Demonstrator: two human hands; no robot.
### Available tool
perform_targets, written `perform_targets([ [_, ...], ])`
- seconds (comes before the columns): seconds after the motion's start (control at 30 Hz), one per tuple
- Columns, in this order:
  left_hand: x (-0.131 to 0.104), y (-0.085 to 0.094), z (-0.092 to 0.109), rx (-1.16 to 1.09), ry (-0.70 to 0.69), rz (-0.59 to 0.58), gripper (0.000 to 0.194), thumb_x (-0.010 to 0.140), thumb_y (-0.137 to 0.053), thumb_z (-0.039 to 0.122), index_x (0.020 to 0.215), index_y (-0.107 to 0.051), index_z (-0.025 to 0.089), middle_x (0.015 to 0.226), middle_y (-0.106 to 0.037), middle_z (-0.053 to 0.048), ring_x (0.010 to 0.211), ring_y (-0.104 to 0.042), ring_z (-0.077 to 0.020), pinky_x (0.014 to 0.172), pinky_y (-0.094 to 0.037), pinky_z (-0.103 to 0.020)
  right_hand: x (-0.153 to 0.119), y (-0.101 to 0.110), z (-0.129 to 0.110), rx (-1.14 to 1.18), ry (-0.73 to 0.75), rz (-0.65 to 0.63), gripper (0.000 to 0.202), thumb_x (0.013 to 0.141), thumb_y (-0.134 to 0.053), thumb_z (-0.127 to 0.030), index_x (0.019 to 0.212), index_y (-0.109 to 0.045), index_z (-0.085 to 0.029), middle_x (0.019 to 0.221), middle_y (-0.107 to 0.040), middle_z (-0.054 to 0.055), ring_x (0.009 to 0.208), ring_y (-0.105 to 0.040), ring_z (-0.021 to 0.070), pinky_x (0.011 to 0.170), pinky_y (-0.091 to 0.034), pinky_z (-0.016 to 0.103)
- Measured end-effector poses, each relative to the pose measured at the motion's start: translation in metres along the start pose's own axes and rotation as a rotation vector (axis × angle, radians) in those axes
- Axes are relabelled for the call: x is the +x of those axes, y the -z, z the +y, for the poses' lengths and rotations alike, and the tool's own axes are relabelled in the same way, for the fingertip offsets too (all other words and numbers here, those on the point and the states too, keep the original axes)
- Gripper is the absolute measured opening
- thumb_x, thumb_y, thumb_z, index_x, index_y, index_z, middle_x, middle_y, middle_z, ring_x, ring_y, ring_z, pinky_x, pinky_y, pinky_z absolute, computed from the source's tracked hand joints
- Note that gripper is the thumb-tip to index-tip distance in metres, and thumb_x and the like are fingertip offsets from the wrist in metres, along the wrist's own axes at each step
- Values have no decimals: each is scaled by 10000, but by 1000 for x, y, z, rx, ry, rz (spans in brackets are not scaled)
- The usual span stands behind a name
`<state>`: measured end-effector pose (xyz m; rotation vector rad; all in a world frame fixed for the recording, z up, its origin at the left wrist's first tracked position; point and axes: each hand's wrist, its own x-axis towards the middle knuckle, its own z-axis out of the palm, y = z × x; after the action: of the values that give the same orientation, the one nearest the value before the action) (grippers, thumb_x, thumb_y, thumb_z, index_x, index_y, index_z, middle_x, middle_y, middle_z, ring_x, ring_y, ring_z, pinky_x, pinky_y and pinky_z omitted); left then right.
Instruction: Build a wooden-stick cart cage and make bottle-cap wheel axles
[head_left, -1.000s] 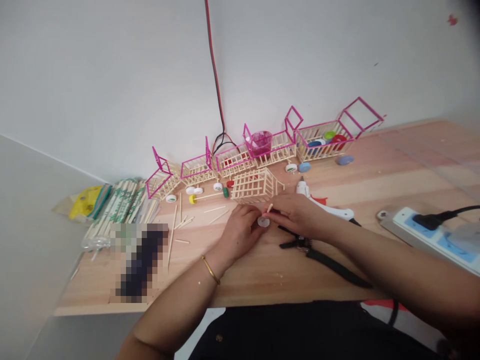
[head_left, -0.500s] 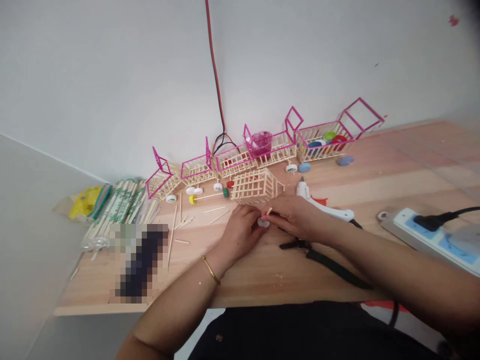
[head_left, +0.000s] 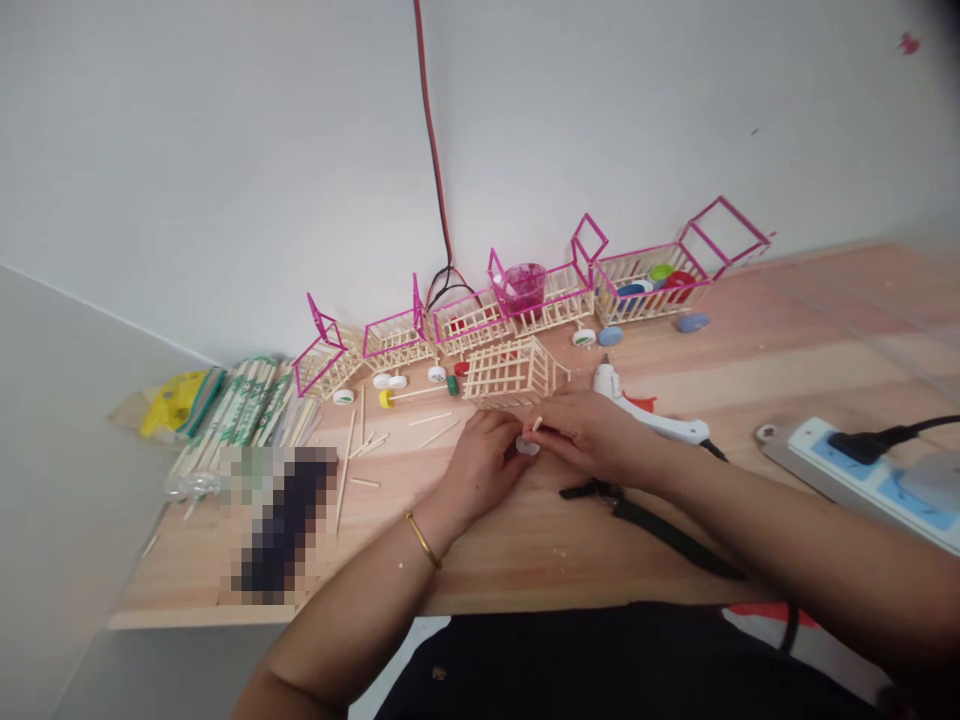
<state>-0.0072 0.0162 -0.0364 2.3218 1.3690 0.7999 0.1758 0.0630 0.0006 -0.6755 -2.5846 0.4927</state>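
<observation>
My left hand [head_left: 484,462] rests low over the table, its curled fingers closed around a small white bottle cap [head_left: 528,446]; part of the cap is hidden. Close against it, my right hand [head_left: 596,432] pinches a short wooden stick [head_left: 538,424], whose lower end meets the cap area, though the exact contact cannot be made out. Just beyond both hands lies a plain stick-built cart basket [head_left: 499,373]. A white glue gun [head_left: 652,415] sits beyond my right wrist, and dark-handled pliers [head_left: 667,535] lie partly under my right forearm.
Carts with pink rims [head_left: 551,300] line the wall, one holding a pink-stained cup [head_left: 525,290]. Bagged chopsticks [head_left: 232,405], loose sticks [head_left: 343,475] and a yellow-and-green capped axle [head_left: 416,394] are to the left. A power strip [head_left: 862,470] occupies the right side.
Both hands keep almost the same pose, with the stick and cap still between them. The whole view has shifted very slightly.
</observation>
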Motion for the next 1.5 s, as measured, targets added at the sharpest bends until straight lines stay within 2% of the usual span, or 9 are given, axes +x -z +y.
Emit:
perform_targets([
  [1.0, 1, 3, 2, 4, 3, -25, 126, 798, -622, 223, 905, -628, 157, 962, -649, -94, 926, -566, -227, 823, -459, -382, 0, -2, 0, -10, 19, 5, 175, 914, -489, -233, 790, -591, -163, 754, -664, 53, 737, -582, 198, 722, -405, 332],
  [1.33, 1, 3, 2, 10, 7, -28, 175, 790, -645, 232, 941, -631, 146, 980, -652, -100, 948, -564, -234, 842, -459, -382, -1, -1, 0, 43, -29, -8, 175, 916, -488, -247, 825, -608, -159, 793, -677, 58, 767, -595, 199, 733, -415, 327],
  [1.5, 0, 2, 0, 16, 2, -23, 220, 788, -649, 218, 993, -627, 142, 1000, -649, -102, 970, -560, -233, 855, -457, -383, -2, 1, 1, 91, -87, 14, 195, 917, -490, -273, 801, -604, -164, 761, -662, 50, 721, -579, 178, 673, -410, 293],
])
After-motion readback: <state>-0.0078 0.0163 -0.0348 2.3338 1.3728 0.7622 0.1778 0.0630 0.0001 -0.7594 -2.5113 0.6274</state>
